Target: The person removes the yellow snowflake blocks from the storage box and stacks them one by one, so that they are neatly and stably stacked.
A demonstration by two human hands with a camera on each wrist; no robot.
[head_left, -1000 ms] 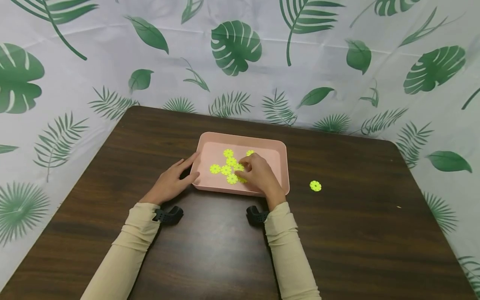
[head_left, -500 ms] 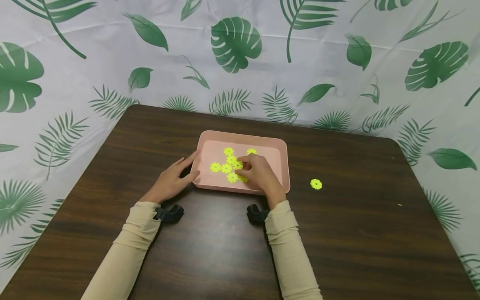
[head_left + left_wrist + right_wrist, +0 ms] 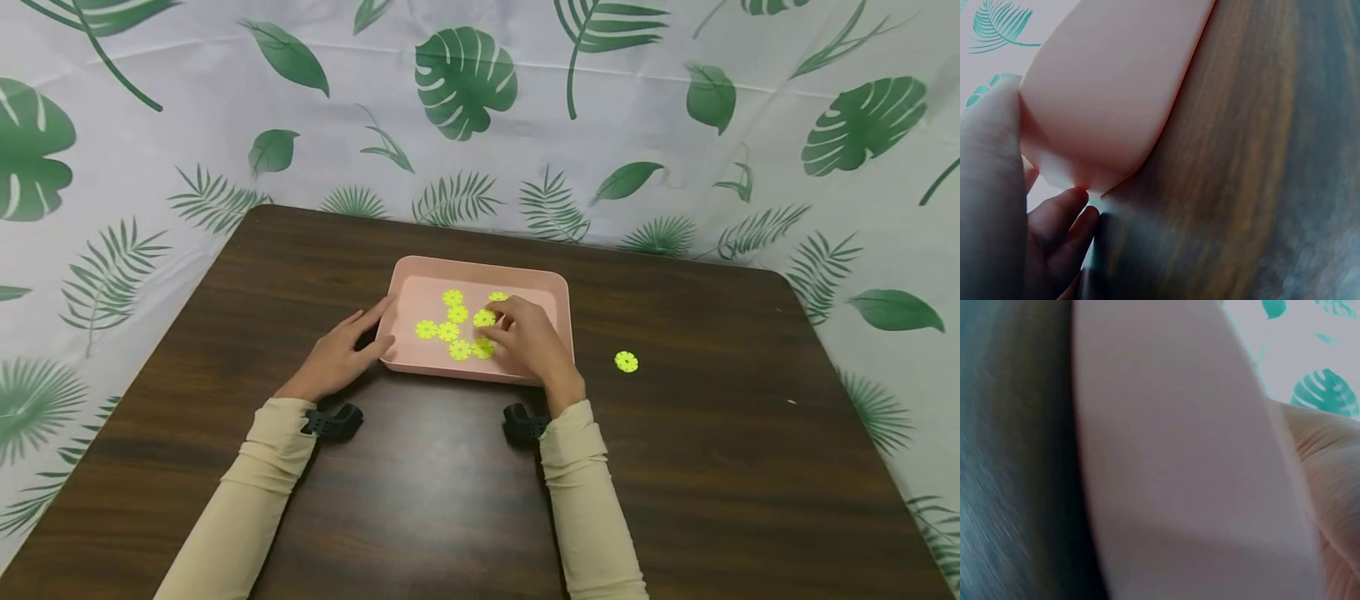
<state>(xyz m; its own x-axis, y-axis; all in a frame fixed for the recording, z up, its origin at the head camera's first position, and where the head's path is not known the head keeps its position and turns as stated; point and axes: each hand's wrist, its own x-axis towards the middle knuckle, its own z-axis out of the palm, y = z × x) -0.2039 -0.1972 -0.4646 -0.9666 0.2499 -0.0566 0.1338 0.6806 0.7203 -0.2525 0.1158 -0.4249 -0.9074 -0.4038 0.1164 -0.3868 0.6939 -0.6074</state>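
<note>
Well, yellow discs (image 3: 453,310), plain tray (image 3: 480,273)

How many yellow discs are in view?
9: six discs at left and centre of the pink tray, one at the right hand's fingertips, one beyond that hand, one on the table to the right. The hand may hide more.

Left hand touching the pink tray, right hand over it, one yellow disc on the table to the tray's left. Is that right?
Not quite: the yellow disc on the table lies to the right of the tray, as the head view shows.
</note>
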